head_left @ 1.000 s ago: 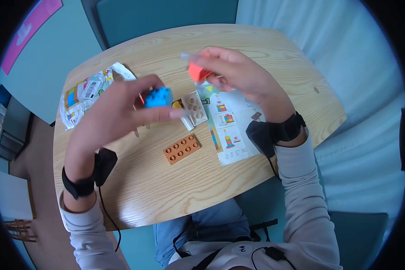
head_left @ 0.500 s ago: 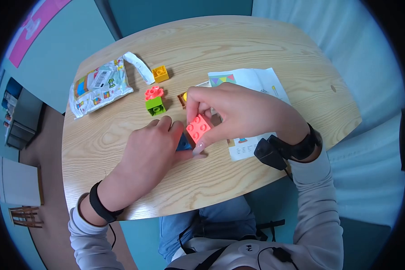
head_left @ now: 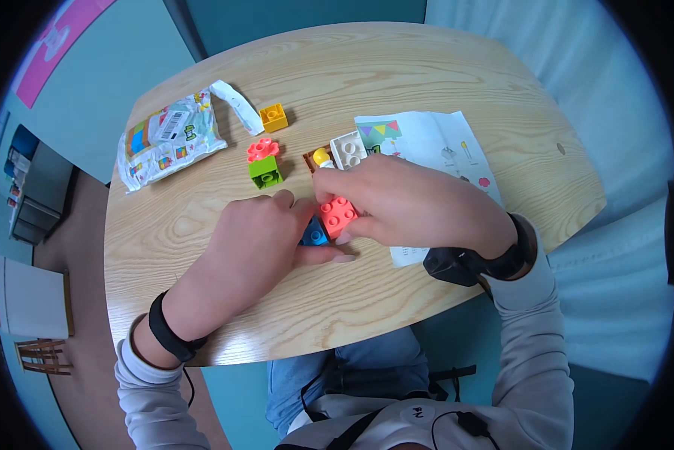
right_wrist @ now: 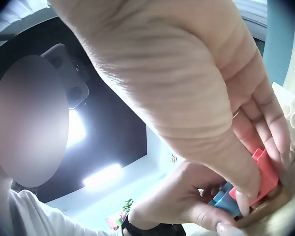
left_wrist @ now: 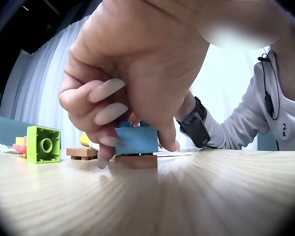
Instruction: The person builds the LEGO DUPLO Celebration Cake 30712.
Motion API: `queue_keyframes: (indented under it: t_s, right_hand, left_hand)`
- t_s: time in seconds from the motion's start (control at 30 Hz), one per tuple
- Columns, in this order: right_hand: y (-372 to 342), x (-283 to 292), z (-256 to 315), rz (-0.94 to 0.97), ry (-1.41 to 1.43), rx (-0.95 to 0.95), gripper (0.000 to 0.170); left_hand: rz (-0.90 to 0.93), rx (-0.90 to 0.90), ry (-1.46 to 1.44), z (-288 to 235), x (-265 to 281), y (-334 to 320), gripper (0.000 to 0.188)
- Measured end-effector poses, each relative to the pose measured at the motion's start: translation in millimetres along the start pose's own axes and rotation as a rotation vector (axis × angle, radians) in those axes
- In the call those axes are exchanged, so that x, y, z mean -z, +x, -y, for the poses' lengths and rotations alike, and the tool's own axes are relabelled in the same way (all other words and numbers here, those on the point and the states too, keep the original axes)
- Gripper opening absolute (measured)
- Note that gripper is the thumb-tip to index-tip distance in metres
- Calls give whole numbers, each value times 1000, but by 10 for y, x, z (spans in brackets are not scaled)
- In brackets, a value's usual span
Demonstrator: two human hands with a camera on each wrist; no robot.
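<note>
My left hand point(head_left: 251, 240) pinches a blue brick point(head_left: 314, 235) between thumb and fingers. In the left wrist view the blue brick point(left_wrist: 136, 140) sits over a brown brick point(left_wrist: 136, 162) that lies on the table, a thin dark gap showing between them. Right beside it, my right hand point(head_left: 404, 199) grips a coral-red brick point(head_left: 338, 215), studs up, with thumb and fingers on opposite sides. The right wrist view has the coral-red brick point(right_wrist: 266, 179) next to the blue brick point(right_wrist: 226, 201), both over the brown brick point(right_wrist: 260, 210). From the head, the hands and bricks hide the brown one.
Beyond the hands lie a brown piece with a yellow-headed figure point(head_left: 322, 157) and a white brick point(head_left: 348, 150). Farther left are a green brick point(head_left: 266, 172), a coral flower piece point(head_left: 262, 149), a yellow brick point(head_left: 274, 117) and a torn packet point(head_left: 170, 139). An instruction sheet point(head_left: 434, 142) lies right.
Both hands have come down from above the table, bringing the blue and coral-red bricks together over the brown brick. Over the last half second the coral-red brick moved slightly rightward in view.
</note>
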State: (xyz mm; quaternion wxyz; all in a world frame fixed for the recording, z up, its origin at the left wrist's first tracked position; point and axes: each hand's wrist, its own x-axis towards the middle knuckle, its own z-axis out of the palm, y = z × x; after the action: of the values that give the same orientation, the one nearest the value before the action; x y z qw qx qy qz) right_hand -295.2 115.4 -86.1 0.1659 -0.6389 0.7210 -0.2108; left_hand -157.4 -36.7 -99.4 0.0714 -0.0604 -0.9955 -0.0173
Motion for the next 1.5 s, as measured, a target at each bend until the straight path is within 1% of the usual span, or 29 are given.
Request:
queue_keyframes:
  t_s: [0.03,0.1,0.13,0.2,0.27,0.3,0.33,0.37,0.4,0.43,0.5,0.53,0.57,0.6,0.63,0.7,0.77,0.83,0.9,0.93,1.0,1.07,1.13,1.17,1.27,1.33,1.37,1.43,1.5]
  right_hand:
    - [-4,22,45,2,-1,-2,25]
    - [-15,59,131,82,-6,-17,33]
    - [-16,43,139,80,-10,-23,33]
    - [-28,17,153,42,7,33,33]
    - [-54,35,181,44,4,-31,30]
    - [-58,25,154,29,72,13,27]
    - [-55,15,132,15,142,63,24]
    - [-55,15,121,34,226,35,19]
    - [-60,13,108,26,216,28,19]
    - [-69,5,92,70,256,-8,19]
    - [-66,27,54,140,354,-84,20]
    - [-63,37,5,134,357,-97,20]
    - [-66,32,-59,115,398,-33,22]
    - [-70,37,-108,98,438,34,23]
    - [-74,55,-137,97,439,26,23]
    - [-64,89,-171,154,520,-18,25]
    - [-55,105,-202,141,537,-17,25]
    - [-70,49,-208,124,557,-24,25]
    - [-111,-44,-168,-58,445,87,27]
    - [-107,-29,-178,-52,454,79,27]
    - [-86,25,-173,56,520,54,25]
    - [-79,2,-175,73,542,79,25]
    - [-99,-11,-133,92,555,105,24]
    - [-128,-18,-80,92,543,117,22]
    - [-145,-91,-30,120,529,122,19]
    - [-149,-113,-24,51,504,141,16]
    - [-149,-128,-37,48,502,149,16]
    - [-148,-163,-82,111,527,155,23]
    - [-132,-133,-109,111,520,178,24]
  left_hand:
    - [35,12,17,-7,17,10,61]
    - [68,18,32,-3,7,22,61]
    - [51,-13,63,-2,-13,12,60]
    - [24,-63,91,-2,-33,9,60]
    - [70,-93,87,-7,-21,31,59]
    - [122,-94,55,-6,-14,53,58]
    - [110,-110,52,-18,-10,69,58]
    - [136,-110,65,-28,-7,78,58]
    - [165,-109,79,-25,-8,87,58]
    - [141,-161,88,-5,-20,93,59]
    - [118,-177,75,23,-20,109,58]
    - [104,-182,60,35,-23,117,57]
    - [105,-194,54,18,-46,115,57]
    - [96,-160,70,-13,-73,107,57]
    - [86,-122,87,-30,-96,109,58]
    - [99,-153,88,-8,-73,126,55]
    - [112,-183,83,8,-43,139,52]
    - [165,-144,37,22,-32,144,53]
    - [162,-127,61,-15,-53,113,54]
    - [158,-103,98,-28,-57,100,55]
    - [202,-79,69,-42,-32,111,57]
    - [238,-58,46,-39,-1,104,59]
    - [280,-138,24,-47,17,39,60]
    - [282,-140,22,-73,22,4,60]
    - [338,-81,66,-155,20,-67,61]
    - [314,-59,112,-181,-14,-86,61]
    - [312,-55,119,-176,-23,-91,61]
    - [256,-105,138,-156,-39,-87,62]
    - [258,-102,129,-143,-53,-74,61]
